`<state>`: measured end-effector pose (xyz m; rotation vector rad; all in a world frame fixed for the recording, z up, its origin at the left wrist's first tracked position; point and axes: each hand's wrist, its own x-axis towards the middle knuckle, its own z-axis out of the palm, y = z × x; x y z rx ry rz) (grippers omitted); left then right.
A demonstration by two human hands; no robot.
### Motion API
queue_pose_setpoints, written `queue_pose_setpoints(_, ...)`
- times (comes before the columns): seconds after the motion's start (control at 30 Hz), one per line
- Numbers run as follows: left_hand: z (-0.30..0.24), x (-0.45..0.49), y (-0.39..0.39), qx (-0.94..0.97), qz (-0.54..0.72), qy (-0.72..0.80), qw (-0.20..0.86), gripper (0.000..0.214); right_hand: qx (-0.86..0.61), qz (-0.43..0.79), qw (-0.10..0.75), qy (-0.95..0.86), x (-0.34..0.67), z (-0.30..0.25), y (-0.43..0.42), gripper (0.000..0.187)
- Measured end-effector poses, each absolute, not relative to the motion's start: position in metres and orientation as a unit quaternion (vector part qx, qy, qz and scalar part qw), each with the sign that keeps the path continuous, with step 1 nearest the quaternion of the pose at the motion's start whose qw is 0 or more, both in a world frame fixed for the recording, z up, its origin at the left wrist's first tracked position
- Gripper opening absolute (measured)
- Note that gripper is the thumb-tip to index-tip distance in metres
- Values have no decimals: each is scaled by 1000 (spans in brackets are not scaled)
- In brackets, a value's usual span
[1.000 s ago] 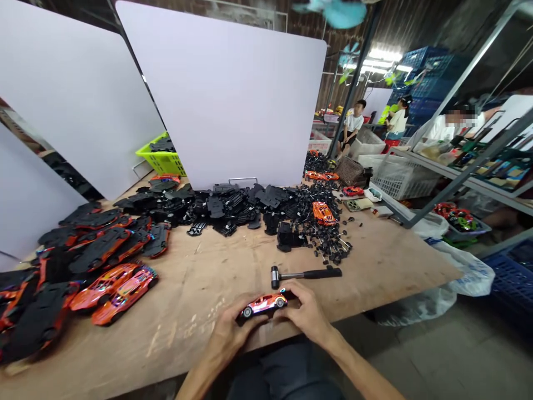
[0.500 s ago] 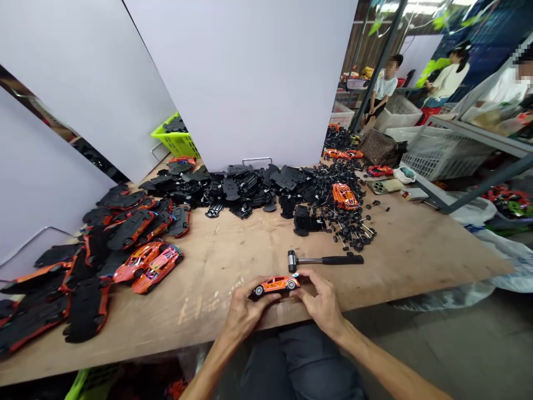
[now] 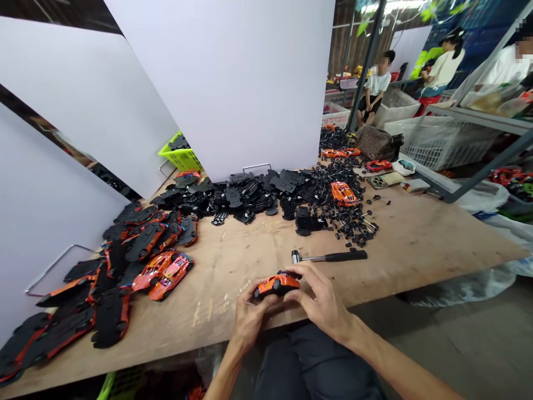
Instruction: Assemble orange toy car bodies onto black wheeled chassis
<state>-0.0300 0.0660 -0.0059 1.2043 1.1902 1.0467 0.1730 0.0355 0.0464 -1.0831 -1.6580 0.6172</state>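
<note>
An orange toy car (image 3: 278, 284) is held above the front edge of the wooden table (image 3: 250, 250). My left hand (image 3: 250, 314) grips one end of it between thumb and fingers. The fingers and thumb of my right hand (image 3: 320, 291) are closed on the other end. Part of the dark underside shows towards me, and the fingers hide both ends. Just beyond my right hand lies a hammer (image 3: 328, 256) with a black handle.
Orange toy cars with black undersides (image 3: 112, 316) pile up on the left. Black chassis plates (image 3: 250, 194) line the back, beside wheel-and-axle sets (image 3: 353, 222) and an orange car body (image 3: 345, 194). White panels (image 3: 233, 83) stand behind. Several people sit beyond a metal frame (image 3: 478, 172).
The toy car has been turned in my hands, from its side with the wheels facing me to a tilt that shows some underside. My head view has shifted slightly.
</note>
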Motion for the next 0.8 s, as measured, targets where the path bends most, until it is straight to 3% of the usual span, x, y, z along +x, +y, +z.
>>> queue_pose_setpoints(0.13,4,-31,65,540,433,470,547,37,-428,202,486,-735,172,62,27,48)
queue_pose_setpoints(0.3,15,-27,61,631,388,479,472,34,-448,216,515,-698,167,64,22,36)
queue_pose_setpoints(0.43,21,-24,54,590,362,453,561,40,-498,320,500,-633,168,71,19,56)
queue_pose_setpoints(0.6,18,-16,46,454,389,381,705,48,-472,377,425,-674,173,88,4,80)
queue_pose_setpoints(0.7,15,-8,42,279,438,282,807,45,-498,351,426,-669,187,79,13,72)
queue_pose_setpoints(0.8,17,-5,41,97,454,192,865,41,-571,250,447,-642,217,46,39,53)
